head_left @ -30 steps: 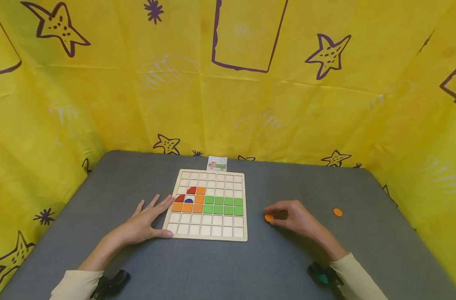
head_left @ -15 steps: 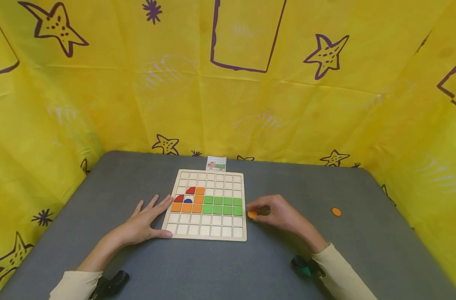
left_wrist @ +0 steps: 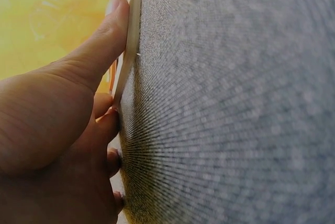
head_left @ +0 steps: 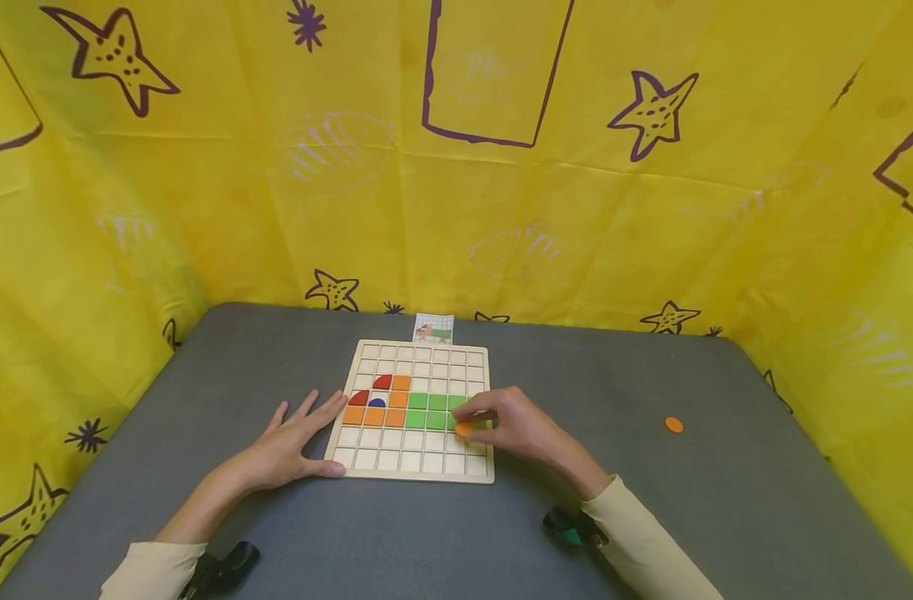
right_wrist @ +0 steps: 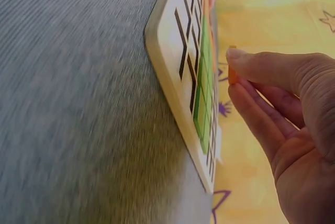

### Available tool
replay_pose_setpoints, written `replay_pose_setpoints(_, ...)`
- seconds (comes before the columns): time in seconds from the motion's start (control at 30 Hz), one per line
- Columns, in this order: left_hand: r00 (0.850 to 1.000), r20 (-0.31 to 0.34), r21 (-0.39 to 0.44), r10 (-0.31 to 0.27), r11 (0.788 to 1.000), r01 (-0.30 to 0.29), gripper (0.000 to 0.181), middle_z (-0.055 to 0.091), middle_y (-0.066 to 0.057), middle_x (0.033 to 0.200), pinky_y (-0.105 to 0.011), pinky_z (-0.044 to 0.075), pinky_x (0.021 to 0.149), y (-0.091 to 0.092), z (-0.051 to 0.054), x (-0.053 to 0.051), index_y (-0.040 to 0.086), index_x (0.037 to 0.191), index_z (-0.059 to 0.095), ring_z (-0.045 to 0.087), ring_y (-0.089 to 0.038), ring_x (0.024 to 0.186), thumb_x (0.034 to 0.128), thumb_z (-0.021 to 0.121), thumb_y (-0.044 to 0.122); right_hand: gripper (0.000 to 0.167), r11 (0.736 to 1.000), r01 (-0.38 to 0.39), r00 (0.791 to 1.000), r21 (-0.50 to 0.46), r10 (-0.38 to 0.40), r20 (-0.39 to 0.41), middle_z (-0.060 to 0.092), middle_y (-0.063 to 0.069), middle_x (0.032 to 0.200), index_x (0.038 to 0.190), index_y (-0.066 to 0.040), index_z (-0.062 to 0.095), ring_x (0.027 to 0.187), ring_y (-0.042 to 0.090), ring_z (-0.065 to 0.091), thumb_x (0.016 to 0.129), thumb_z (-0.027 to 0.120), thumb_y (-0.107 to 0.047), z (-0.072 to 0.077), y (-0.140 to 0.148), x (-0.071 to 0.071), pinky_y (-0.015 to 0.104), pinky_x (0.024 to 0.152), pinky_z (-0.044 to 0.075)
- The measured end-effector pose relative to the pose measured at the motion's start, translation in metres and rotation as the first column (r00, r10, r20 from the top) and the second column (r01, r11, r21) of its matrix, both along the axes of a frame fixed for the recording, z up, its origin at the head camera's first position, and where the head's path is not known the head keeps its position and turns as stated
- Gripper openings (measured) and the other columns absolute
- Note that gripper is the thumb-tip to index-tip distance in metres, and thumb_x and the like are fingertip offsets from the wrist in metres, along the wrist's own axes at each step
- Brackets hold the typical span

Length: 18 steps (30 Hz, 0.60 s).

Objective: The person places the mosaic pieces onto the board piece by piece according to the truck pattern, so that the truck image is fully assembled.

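A wooden grid board point(head_left: 411, 460) lies on the table. Green squares point(head_left: 427, 410), orange squares point(head_left: 375, 416), two red quarter-circle pieces point(head_left: 360, 397) and a white piece with a blue half-circle point(head_left: 377, 399) fill some of its cells. My left hand point(head_left: 287, 446) rests at the board's left edge, fingers spread, thumb on the near left corner. Between thumb and fingers my right hand point(head_left: 512, 425) pinches an orange disc point(head_left: 464, 428) over the board's right side. In the right wrist view the disc point(right_wrist: 232, 72) is edge-on, raised above the board.
Another orange disc point(head_left: 674, 425) lies on the grey table point(head_left: 591, 367) at the right. A small picture card point(head_left: 433, 328) touches the board's far edge. Behind and at the sides hangs a yellow patterned cloth point(head_left: 456, 208).
My right hand has carried the orange disc leftward from the table beside the board to above its right columns. The left hand has stayed at the board's edge.
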<state>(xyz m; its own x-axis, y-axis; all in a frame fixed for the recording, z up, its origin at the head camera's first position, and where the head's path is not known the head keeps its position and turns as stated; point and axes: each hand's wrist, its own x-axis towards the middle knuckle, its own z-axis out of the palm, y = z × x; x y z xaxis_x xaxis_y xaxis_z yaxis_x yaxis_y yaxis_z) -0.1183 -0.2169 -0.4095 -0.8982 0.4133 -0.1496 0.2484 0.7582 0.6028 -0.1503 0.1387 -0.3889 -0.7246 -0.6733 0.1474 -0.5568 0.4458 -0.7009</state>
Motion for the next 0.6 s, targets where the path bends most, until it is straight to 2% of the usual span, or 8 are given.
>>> replay_pose_setpoints(0.27, 1.000, 0.009, 0.000, 0.003, 1.000, -0.003, 0.107, 0.021, -0.016, 0.161, -0.068, -0.010, 0.109, 0.000, 0.000, -0.001, 0.009, 0.155, 0.027, 0.001, -0.049, 0.145, 0.0733, 0.079, 0.052, 0.031, 1.000, -0.014, 1.000, -0.016, 0.014, -0.010, 0.073, 0.003, 0.107, 0.111, -0.002, 0.074, 0.100, 0.012, 0.068, 0.081, 0.079, -0.003, -0.003, -0.020, -0.003, 0.024, 0.087, 0.053)
replay_pose_setpoints(0.5, 1.000, -0.008, 0.012, 0.002, 1.000, -0.002, 0.106, 0.022, -0.016, 0.161, -0.068, -0.010, 0.109, -0.003, -0.002, 0.001, 0.009, 0.155, 0.028, 0.002, -0.049, 0.145, 0.0731, 0.079, 0.054, 0.030, 1.000, -0.020, 1.000, 0.002, 0.020, 0.020, 0.073, 0.000, 0.108, 0.112, -0.004, 0.074, 0.101, 0.005, 0.065, 0.082, 0.078, -0.005, -0.006, -0.041, -0.002, 0.023, 0.088, 0.053)
replay_pose_setpoints(0.6, 1.000, -0.012, 0.013, -0.005, 1.000, 0.005, 0.107, 0.021, -0.016, 0.161, -0.068, -0.010, 0.109, -0.003, -0.002, 0.000, 0.009, 0.155, 0.027, 0.002, -0.049, 0.146, 0.0732, 0.078, 0.054, 0.030, 1.000, -0.018, 1.000, 0.003, 0.018, 0.002, 0.073, 0.001, 0.107, 0.111, -0.004, 0.074, 0.100, 0.006, 0.066, 0.082, 0.079, -0.005, -0.004, -0.046, -0.003, 0.023, 0.087, 0.053)
